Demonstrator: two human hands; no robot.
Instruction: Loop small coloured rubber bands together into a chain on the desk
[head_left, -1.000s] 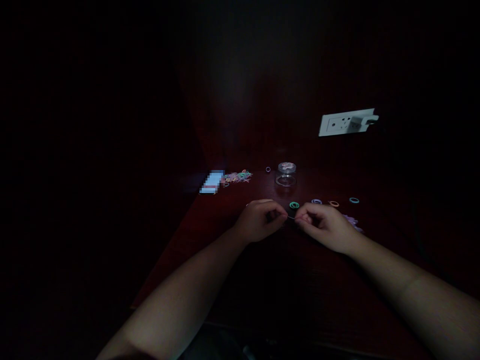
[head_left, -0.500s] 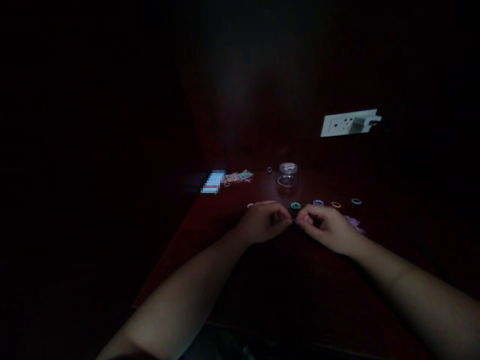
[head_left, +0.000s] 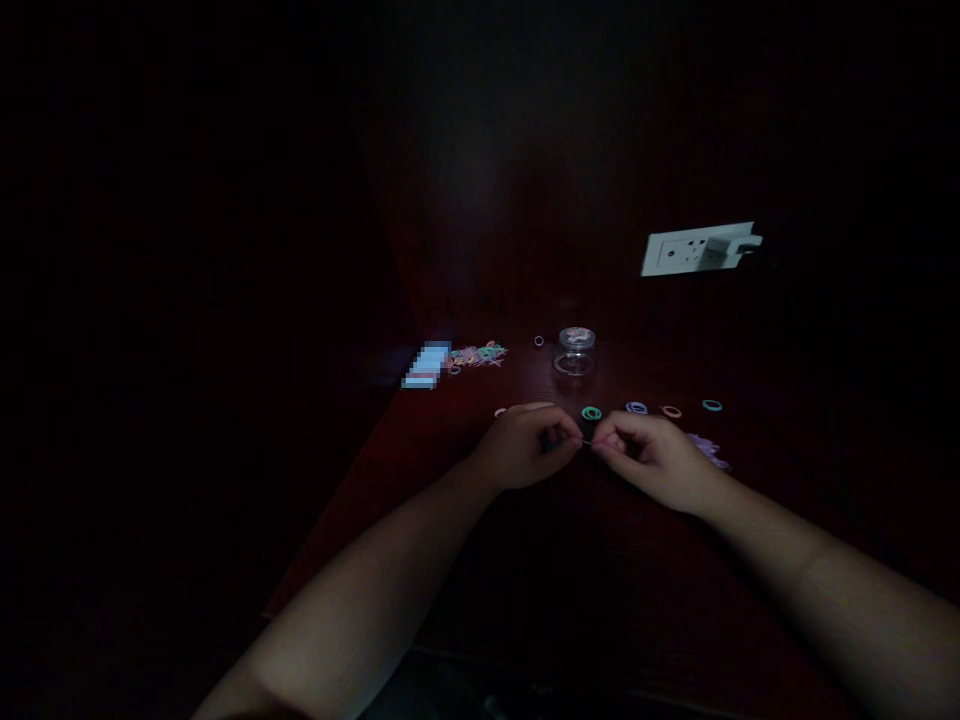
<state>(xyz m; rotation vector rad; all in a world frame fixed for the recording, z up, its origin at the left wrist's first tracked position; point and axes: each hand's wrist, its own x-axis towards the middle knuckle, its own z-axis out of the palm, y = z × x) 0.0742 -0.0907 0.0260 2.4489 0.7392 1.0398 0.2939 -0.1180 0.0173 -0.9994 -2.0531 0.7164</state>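
Note:
My left hand (head_left: 531,445) is closed in a pinch over the dark red table. Facing it, my right hand (head_left: 651,452) pinches too, its fingertips a small gap away. A thin pale strand (head_left: 587,442) spans that gap, gripped at both ends; its kind is too small to make out. Just beyond the fingertips lie green hair ties (head_left: 592,413). Purple hair ties (head_left: 637,408), an orange one (head_left: 671,411) and a teal one (head_left: 712,405) sit past my right hand. A pink one (head_left: 500,412) is partly hidden by my left hand. Lilac bands (head_left: 709,450) lie beside my right wrist.
A clear lidded jar (head_left: 575,353) stands toward the back, with a small ring (head_left: 538,341) to its left. Farther left are a mixed pile of coloured bands (head_left: 480,355) and a lit phone (head_left: 427,365). A socket panel (head_left: 697,250) with a plug is on the wall.
Both hands hold nearly the same pose, still pinching the thin strand. The whole view has shifted very slightly; nothing else has visibly moved.

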